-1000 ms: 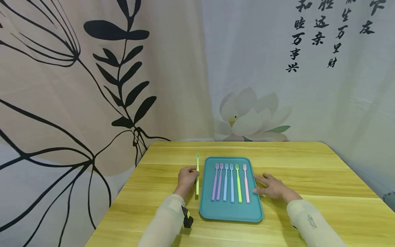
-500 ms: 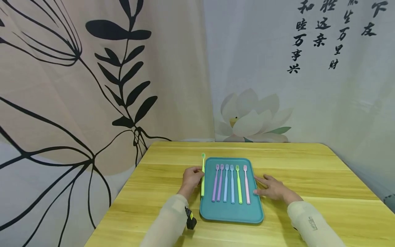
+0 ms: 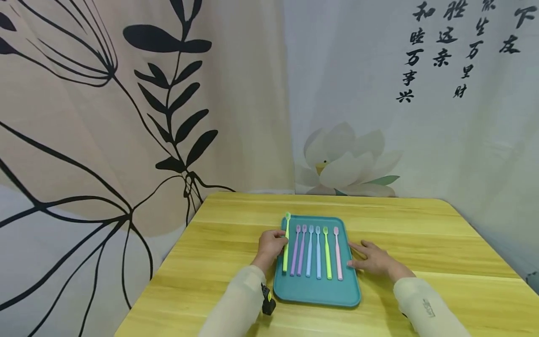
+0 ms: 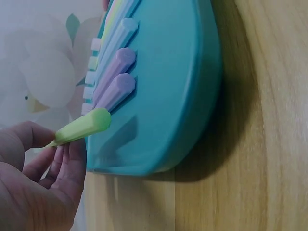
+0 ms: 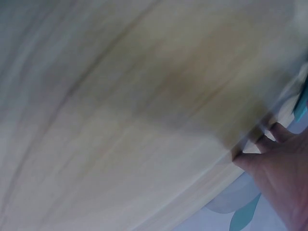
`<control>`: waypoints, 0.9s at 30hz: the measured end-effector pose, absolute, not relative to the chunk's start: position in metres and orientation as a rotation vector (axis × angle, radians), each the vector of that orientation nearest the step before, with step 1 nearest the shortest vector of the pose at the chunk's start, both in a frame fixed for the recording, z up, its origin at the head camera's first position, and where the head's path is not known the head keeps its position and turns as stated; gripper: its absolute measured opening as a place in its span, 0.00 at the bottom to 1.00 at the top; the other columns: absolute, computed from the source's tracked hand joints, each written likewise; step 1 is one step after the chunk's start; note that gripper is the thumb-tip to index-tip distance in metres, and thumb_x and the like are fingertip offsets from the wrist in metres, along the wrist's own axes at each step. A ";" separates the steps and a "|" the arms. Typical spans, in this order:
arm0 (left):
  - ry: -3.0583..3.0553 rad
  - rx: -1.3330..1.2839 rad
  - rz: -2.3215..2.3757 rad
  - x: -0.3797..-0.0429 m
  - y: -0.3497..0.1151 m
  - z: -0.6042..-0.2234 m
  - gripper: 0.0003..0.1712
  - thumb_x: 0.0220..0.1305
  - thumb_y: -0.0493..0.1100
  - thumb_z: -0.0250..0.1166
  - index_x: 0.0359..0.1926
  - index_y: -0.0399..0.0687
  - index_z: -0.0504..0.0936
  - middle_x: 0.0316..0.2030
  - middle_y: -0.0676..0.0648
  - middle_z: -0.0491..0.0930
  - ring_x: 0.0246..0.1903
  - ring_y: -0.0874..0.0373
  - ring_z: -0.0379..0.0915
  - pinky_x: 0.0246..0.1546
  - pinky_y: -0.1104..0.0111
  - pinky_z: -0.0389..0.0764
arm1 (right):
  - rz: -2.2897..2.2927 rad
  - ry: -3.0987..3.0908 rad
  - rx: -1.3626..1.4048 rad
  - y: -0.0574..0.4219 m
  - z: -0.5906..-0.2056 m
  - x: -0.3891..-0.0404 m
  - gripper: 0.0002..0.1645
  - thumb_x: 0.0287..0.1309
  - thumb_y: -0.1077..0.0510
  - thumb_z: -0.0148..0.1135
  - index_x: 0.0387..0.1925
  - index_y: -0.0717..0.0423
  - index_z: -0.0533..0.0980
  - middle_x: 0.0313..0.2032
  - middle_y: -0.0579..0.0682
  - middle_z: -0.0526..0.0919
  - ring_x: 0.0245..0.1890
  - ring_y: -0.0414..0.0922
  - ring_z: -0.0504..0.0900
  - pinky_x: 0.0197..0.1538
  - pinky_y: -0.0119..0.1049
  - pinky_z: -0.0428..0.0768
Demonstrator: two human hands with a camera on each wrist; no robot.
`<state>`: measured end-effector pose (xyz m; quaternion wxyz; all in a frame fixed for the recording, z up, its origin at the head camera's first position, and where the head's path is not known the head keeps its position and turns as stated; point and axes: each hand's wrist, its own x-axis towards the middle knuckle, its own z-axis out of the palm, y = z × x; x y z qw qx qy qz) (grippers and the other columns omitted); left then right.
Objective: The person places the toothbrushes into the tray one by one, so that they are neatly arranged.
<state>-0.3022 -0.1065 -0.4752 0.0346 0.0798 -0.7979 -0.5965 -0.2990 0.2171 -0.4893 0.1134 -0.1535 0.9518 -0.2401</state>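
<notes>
My left hand point(image 3: 271, 245) pinches a yellow-green toothbrush point(image 3: 286, 260) over the left side of a teal tray point(image 3: 316, 294). In the left wrist view its handle point(image 4: 85, 127) is raised, casting a shadow on the tray floor. Side by side in the tray, heads toward the far end, lie two purple toothbrushes point(image 3: 301, 255), two blue toothbrushes point(image 3: 318, 256), a green toothbrush point(image 3: 327, 256) and a pink toothbrush point(image 3: 338, 256). At the tray's right edge is my right hand point(image 3: 372, 259), fingers extended and spread, fingertips right at the rim.
The tray stands on a wooden table point(image 3: 227, 234) with wood surface on both sides of it. A printed curtain point(image 3: 248, 117) hangs behind the table's far edge. A small black device point(image 3: 268, 300) sits on the left wrist.
My left hand has carried the yellow-green toothbrush rightward, from beside the tray to over its left side. The right hand has stayed at the tray's right edge.
</notes>
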 end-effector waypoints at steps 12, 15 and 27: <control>-2.488 0.299 -1.781 -0.306 -0.104 -0.478 0.14 0.61 0.32 0.65 0.49 0.36 0.85 0.40 0.43 0.83 0.31 0.55 0.79 0.29 0.64 0.84 | -0.703 2.797 -0.450 0.217 -0.489 -0.299 0.49 0.62 0.33 0.60 0.74 0.55 0.60 0.70 0.77 0.52 0.68 0.76 0.51 0.63 0.77 0.44; -2.495 0.303 -1.753 -0.306 -0.103 -0.480 0.14 0.59 0.31 0.65 0.47 0.36 0.86 0.39 0.42 0.83 0.30 0.56 0.79 0.28 0.65 0.84 | -0.696 2.795 -0.458 0.218 -0.488 -0.299 0.49 0.62 0.33 0.59 0.74 0.55 0.60 0.70 0.77 0.52 0.68 0.76 0.51 0.63 0.77 0.44; -2.597 0.244 -1.457 -0.307 -0.099 -0.479 0.11 0.55 0.31 0.65 0.40 0.35 0.88 0.35 0.42 0.85 0.27 0.55 0.79 0.26 0.66 0.82 | -0.695 2.810 -0.466 0.218 -0.490 -0.298 0.47 0.63 0.34 0.59 0.74 0.55 0.61 0.70 0.77 0.53 0.67 0.77 0.52 0.62 0.78 0.46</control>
